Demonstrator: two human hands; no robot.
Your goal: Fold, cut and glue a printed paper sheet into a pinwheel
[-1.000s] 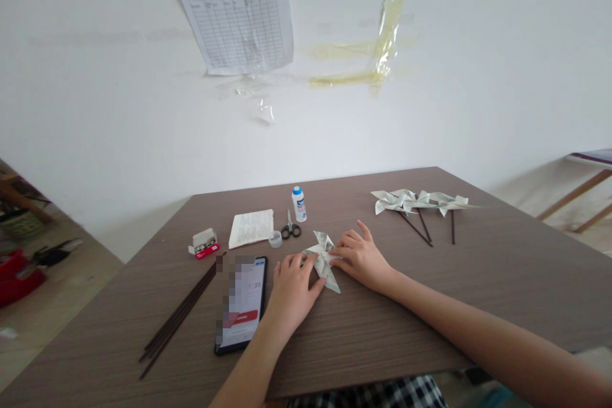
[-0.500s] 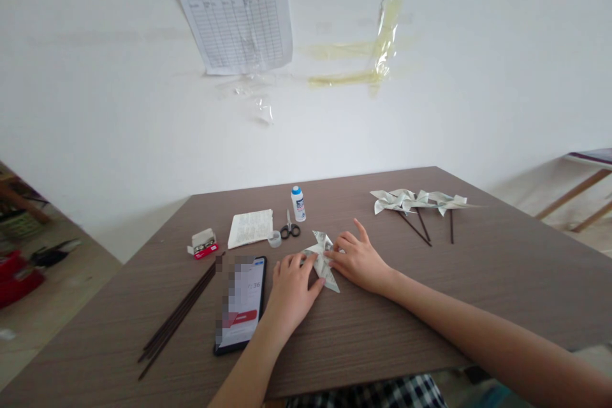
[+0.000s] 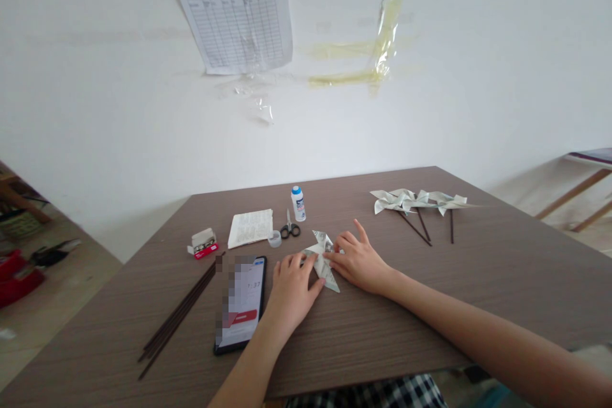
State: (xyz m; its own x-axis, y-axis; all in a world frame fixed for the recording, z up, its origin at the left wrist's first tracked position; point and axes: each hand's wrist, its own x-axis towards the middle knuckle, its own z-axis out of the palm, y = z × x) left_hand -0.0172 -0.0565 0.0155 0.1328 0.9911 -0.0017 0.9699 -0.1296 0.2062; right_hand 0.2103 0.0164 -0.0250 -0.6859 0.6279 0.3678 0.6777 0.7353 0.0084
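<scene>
A pinwheel (image 3: 329, 275) folded from printed paper lies flat on the table between my hands. My left hand (image 3: 295, 285) holds it down from the left, with the index finger near its middle and the thumb on the lower blade. From the right, my right hand (image 3: 359, 260) has its thumb and index finger closed at the pinwheel's centre, while one far finger sticks up. Whatever is under those fingertips is hidden. A phone (image 3: 241, 306) with a timer on its screen lies just left of my left forearm.
Brown sticks (image 3: 179, 315) lie at the left, below a small open red-and-white box (image 3: 204, 246). Behind the hands are a paper stack (image 3: 251, 228), a tape roll (image 3: 274, 240), scissors (image 3: 289, 228) and a blue-capped glue bottle (image 3: 298, 205). Several paper pinwheels (image 3: 406, 201) on sticks lie back right.
Both hands and the pinwheel have kept nearly the same place. The phone's timer has moved on by one second.
</scene>
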